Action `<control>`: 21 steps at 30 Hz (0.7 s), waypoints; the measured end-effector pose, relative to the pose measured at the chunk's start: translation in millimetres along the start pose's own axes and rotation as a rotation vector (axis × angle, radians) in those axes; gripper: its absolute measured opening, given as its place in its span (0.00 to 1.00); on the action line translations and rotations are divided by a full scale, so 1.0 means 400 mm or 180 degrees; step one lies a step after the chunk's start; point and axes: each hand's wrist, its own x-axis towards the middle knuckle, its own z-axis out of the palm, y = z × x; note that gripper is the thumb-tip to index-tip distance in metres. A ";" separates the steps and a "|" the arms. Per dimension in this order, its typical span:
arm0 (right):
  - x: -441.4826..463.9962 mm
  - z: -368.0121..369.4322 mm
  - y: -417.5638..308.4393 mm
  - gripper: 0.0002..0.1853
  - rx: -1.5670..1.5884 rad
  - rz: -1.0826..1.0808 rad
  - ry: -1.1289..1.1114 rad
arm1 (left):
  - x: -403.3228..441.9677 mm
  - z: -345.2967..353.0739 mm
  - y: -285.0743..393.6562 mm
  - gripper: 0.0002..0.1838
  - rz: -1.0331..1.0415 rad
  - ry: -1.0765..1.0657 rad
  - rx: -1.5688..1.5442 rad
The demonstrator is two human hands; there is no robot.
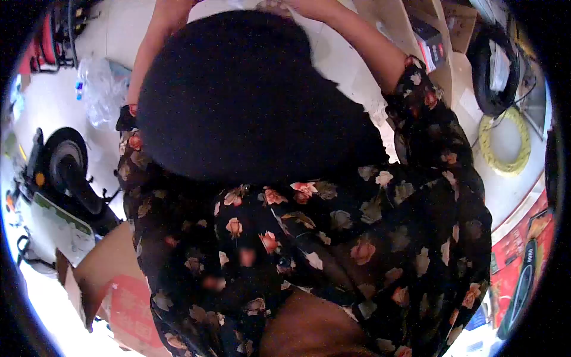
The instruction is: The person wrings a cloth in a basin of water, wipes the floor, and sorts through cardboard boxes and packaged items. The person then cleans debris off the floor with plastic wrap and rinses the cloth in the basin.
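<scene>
A large dark rounded shape (238, 101), too dark to make out, covers the upper middle of the view. Past its left side my left forearm reaches up to the top edge, where only a sliver of my left hand (185, 3) shows. On the other side my bare right forearm runs up to my right hand (297, 5), which is cut off by the frame. The fingers of both hands are hidden or blurred, and what they hold or touch cannot be made out. A dark floral garment (351, 238) fills the lower middle.
At left lie a clear plastic bag (101, 92), a black wheel (66, 157) of a vehicle and an opened cardboard box (113, 268). To the right are a black tire (483, 71), a yellow coil (485, 143) and red printed packaging (505, 253).
</scene>
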 end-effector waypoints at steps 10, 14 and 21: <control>-0.564 -0.084 0.282 0.29 -0.2311 0.1196 0.1683 | -0.016 -0.037 0.038 0.17 -0.0419 -0.0469 0.0396; -1.091 -0.088 0.479 0.28 -0.2938 0.2867 0.2753 | -0.107 -0.307 -0.102 0.19 -0.1389 0.0092 0.0411; -1.230 -0.136 0.560 0.21 -0.2472 0.3872 0.3428 | -0.055 -0.002 -0.430 0.18 -0.0053 -0.1407 0.3973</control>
